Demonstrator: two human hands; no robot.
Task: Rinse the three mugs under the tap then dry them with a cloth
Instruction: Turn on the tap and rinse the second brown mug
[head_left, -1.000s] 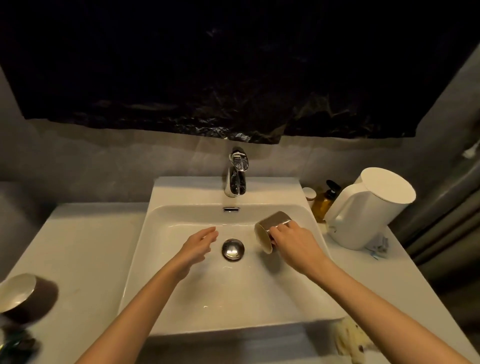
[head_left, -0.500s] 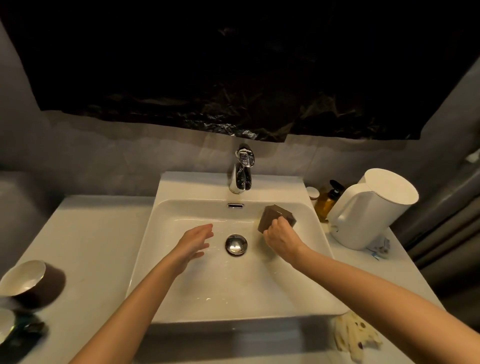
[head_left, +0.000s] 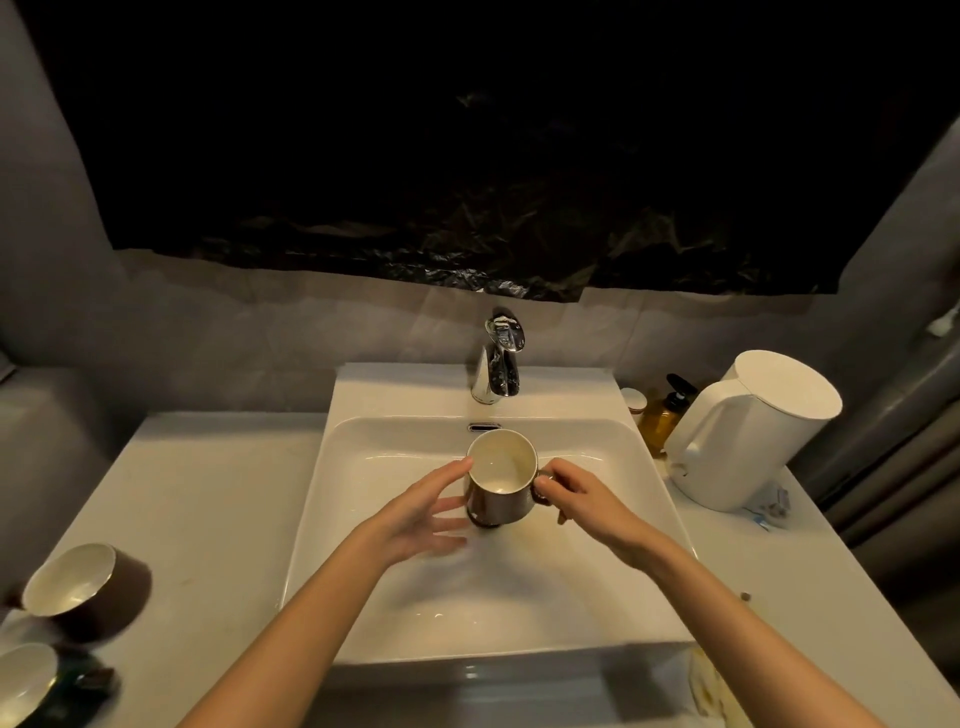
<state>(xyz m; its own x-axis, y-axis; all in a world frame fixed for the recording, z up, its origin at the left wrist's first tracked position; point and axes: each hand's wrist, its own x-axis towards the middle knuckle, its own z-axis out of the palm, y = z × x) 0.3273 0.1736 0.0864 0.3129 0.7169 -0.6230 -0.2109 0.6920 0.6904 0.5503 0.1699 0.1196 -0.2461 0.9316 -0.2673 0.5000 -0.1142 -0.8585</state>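
A brown mug (head_left: 496, 501) with a white inside is held upright over the middle of the white sink (head_left: 363, 519), below the chrome tap (head_left: 497, 364). No water shows at the spout. My right hand (head_left: 574, 493) pinches the mug's handle on its right side. My left hand (head_left: 421, 512) lies against the mug's left wall with straight fingers. Two more brown mugs stand on the counter at the far left, one (head_left: 88, 587) behind the other (head_left: 26, 680). A pale cloth (head_left: 711, 693) lies at the sink's front right corner.
A white kettle (head_left: 748, 436) stands right of the sink, with an amber pump bottle (head_left: 662, 413) and a small jar (head_left: 634, 400) behind it. The white counter (head_left: 197, 509) runs along both sides. Black plastic sheet (head_left: 467, 182) hangs above the tap.
The mug was tipped on its side at the sink's right; my right hand has turned it upright and brought it to the middle. My left hand has moved in and touches its side.
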